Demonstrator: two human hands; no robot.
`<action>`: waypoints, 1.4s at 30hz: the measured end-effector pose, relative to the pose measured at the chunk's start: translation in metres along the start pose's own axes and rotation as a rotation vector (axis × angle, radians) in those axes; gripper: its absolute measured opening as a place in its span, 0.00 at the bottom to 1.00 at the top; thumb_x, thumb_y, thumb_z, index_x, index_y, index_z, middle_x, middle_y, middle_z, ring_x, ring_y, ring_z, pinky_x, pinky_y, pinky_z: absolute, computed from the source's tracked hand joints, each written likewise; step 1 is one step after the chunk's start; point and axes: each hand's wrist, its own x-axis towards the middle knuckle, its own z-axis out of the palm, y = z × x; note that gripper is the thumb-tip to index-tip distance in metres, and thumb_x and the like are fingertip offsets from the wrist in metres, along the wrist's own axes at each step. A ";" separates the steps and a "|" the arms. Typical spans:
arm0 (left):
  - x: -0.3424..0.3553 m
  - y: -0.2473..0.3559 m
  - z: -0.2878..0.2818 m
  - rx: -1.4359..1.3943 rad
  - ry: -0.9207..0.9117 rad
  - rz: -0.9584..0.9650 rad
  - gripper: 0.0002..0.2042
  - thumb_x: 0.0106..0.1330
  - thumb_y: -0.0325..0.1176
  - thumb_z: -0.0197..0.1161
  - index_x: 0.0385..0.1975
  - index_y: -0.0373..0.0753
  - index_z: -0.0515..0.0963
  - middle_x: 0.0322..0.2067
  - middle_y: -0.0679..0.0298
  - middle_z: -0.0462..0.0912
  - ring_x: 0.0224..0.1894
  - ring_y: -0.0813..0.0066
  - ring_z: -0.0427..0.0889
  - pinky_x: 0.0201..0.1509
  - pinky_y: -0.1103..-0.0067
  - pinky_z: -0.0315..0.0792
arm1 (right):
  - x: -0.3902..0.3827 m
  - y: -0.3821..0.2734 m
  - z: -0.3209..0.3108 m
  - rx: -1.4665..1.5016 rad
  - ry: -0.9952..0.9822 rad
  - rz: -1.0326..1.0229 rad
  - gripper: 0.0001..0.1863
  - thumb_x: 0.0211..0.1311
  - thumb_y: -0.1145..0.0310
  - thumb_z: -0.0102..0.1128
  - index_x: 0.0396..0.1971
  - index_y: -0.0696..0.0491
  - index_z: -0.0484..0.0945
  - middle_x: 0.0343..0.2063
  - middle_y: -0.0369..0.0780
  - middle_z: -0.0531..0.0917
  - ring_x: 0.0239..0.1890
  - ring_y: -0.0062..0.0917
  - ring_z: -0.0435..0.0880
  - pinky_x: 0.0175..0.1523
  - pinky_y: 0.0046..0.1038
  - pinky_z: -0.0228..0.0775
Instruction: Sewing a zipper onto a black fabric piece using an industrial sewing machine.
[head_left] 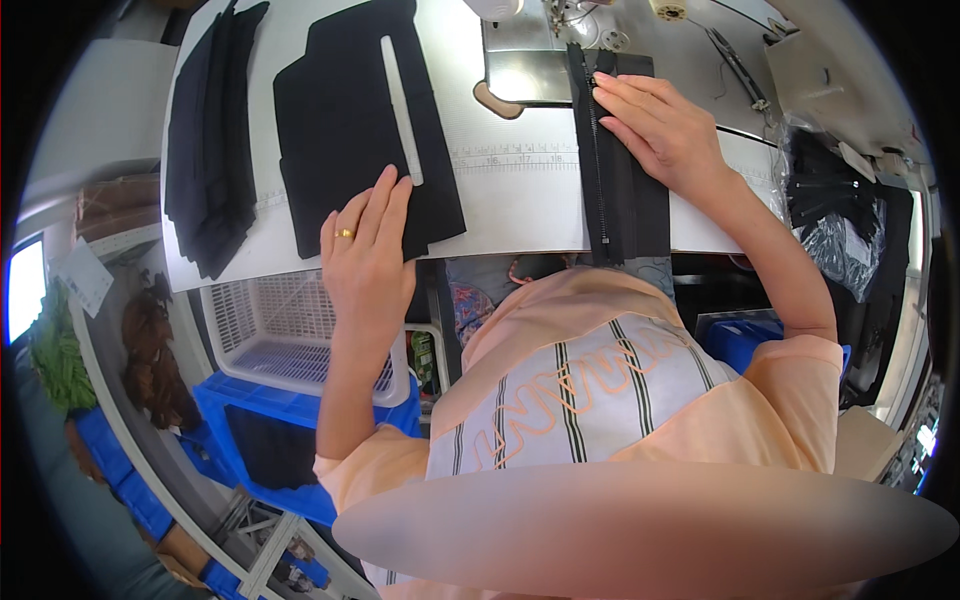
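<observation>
One hand (pixel 660 128) (right) on zipper (pixel 600 185), left (pixel 365 262) on fabric (pixel 338 120)

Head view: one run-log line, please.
left hand: on black panel | right hand: at black zipper | dark stack: left on white table

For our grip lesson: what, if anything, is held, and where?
Gripping unclear: left hand touches black panel at near edge, right hand touches zipper at far end.

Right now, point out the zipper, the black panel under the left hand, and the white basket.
Zipper (pixel 599 165), head view: middle of its teeth.
Black panel (pixel 340 125), head view: fabric left of centre.
White basket (pixel 265 312), head view: slotted wall.
</observation>
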 end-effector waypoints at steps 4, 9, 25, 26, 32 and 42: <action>0.015 0.001 0.008 -0.081 0.072 -0.074 0.30 0.42 0.16 0.60 0.52 0.41 0.79 0.56 0.66 0.78 0.61 0.61 0.69 0.64 0.67 0.62 | -0.006 0.001 -0.006 -0.021 -0.034 0.008 0.15 0.54 0.67 0.68 0.43 0.50 0.82 0.48 0.32 0.83 0.47 0.24 0.82 0.44 0.23 0.78; -0.011 0.033 0.006 -0.268 0.061 0.249 0.27 0.44 0.15 0.57 0.49 0.41 0.82 0.56 0.59 0.78 0.62 0.58 0.72 0.65 0.60 0.61 | -0.033 0.008 -0.037 -0.088 -0.030 0.080 0.15 0.53 0.70 0.69 0.42 0.51 0.83 0.46 0.32 0.84 0.45 0.24 0.83 0.43 0.22 0.78; 0.023 0.083 0.020 -0.295 0.080 0.472 0.15 0.54 0.26 0.58 0.43 0.39 0.82 0.49 0.59 0.83 0.52 0.62 0.81 0.50 0.71 0.76 | -0.060 0.014 -0.048 -0.140 0.018 0.177 0.13 0.53 0.69 0.69 0.40 0.51 0.84 0.45 0.32 0.85 0.44 0.24 0.83 0.43 0.22 0.78; 0.028 0.081 0.020 -0.291 0.069 0.491 0.16 0.53 0.26 0.59 0.43 0.38 0.82 0.48 0.59 0.82 0.52 0.62 0.81 0.49 0.73 0.76 | -0.061 0.014 -0.048 -0.140 0.023 0.174 0.13 0.53 0.69 0.69 0.40 0.51 0.84 0.45 0.32 0.85 0.44 0.24 0.83 0.43 0.22 0.78; 0.037 0.072 0.019 -0.219 0.007 0.530 0.16 0.53 0.26 0.59 0.44 0.39 0.82 0.49 0.59 0.82 0.52 0.63 0.81 0.48 0.74 0.77 | -0.062 0.015 -0.046 -0.149 0.022 0.172 0.12 0.53 0.69 0.69 0.39 0.51 0.84 0.45 0.32 0.85 0.43 0.24 0.83 0.43 0.22 0.78; 0.033 0.083 0.030 -0.276 0.027 0.441 0.20 0.49 0.21 0.58 0.45 0.37 0.81 0.50 0.58 0.81 0.51 0.61 0.81 0.51 0.73 0.76 | -0.064 0.017 -0.046 -0.151 0.015 0.167 0.14 0.52 0.68 0.69 0.40 0.50 0.84 0.46 0.32 0.84 0.43 0.24 0.83 0.42 0.22 0.78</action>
